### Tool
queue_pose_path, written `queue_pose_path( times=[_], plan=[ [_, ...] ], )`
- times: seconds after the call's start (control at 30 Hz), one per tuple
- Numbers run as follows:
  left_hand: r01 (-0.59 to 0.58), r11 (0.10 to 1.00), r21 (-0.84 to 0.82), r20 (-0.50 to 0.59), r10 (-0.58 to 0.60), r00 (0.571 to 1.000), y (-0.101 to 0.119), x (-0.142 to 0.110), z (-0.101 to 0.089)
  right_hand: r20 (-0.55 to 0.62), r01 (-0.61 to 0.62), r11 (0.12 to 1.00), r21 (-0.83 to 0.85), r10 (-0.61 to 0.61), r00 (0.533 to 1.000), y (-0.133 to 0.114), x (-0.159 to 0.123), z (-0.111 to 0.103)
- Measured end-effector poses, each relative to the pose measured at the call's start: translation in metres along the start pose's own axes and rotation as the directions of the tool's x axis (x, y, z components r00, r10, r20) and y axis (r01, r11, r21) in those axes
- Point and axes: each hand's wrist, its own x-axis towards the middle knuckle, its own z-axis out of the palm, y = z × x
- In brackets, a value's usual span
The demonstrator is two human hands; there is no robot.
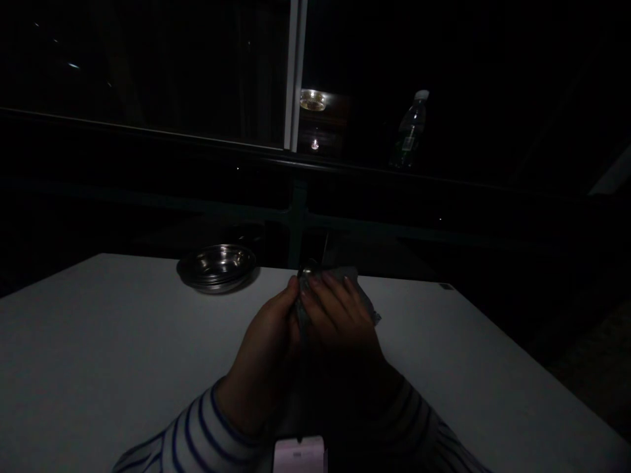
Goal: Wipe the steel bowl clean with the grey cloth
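Both hands meet over the white table (162, 328), in front of me. My left hand (263, 348) is closed around a small shiny metal thing (308, 269), of which only a bit shows at the top; its shape is mostly hidden. My right hand (340, 315) presses a grey cloth (365, 299) against it, fingers together and bent over. The cloth sticks out to the right of the fingers, with a ragged corner. Left of the hands, near the far table edge, stands a stack of shiny metal dishes (217, 266).
A lit phone (298, 454) lies at the bottom, between my striped sleeves. Beyond the table, a clear plastic bottle (411, 128) with a white cap stands by the dark window. A pale window frame (296, 72) rises in the middle. The surroundings are very dark.
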Motion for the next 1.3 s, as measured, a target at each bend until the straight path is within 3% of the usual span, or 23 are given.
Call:
queue_pose_path(
  times=[0.1, 0.27, 0.37, 0.57, 0.93, 1.13, 1.3],
  plan=[
    [-0.026, 1.0, -0.014, -0.01, 0.026, 1.0, 0.008, 0.001, -0.001, 0.03, 0.086, 0.995, 0.051, -0.087, 0.996, 0.001, -0.003, -0.004],
    [-0.168, 0.985, -0.035, -0.066, 0.166, 0.984, 0.023, 0.002, -0.004, 0.103, 0.093, 0.992, 0.091, -0.102, 0.989, 0.004, -0.006, -0.005],
    [-0.222, 0.974, -0.037, -0.054, 0.22, 0.974, 0.028, 0.001, -0.004, 0.058, 0.103, 0.99, 0.093, -0.108, 0.992, 0.007, -0.008, -0.003],
    [-0.198, 0.979, -0.035, -0.049, 0.197, 0.979, 0.029, -0.001, -0.002, -0.056, 0.031, 0.996, 0.09, -0.026, 0.998, 0.014, -0.012, -0.003],
    [-0.172, 0.983, 0.059, 0.005, 0.172, 0.985, 0.031, 0.006, -0.013, -0.113, -0.088, 0.959, 0.269, 0.122, 0.986, 0.023, -0.007, -0.014],
    [-0.17, 0.967, 0.191, -0.027, 0.178, 0.984, 0.027, 0.004, -0.013, -0.038, -0.232, 0.907, 0.351, 0.262, 0.964, 0.022, 0.002, -0.02],
    [-0.199, 0.924, 0.328, -0.054, 0.229, 0.972, 0.021, 0.002, -0.013, 0.028, -0.205, 0.932, 0.298, 0.206, 0.978, 0.017, 0.011, -0.025]
  ],
)
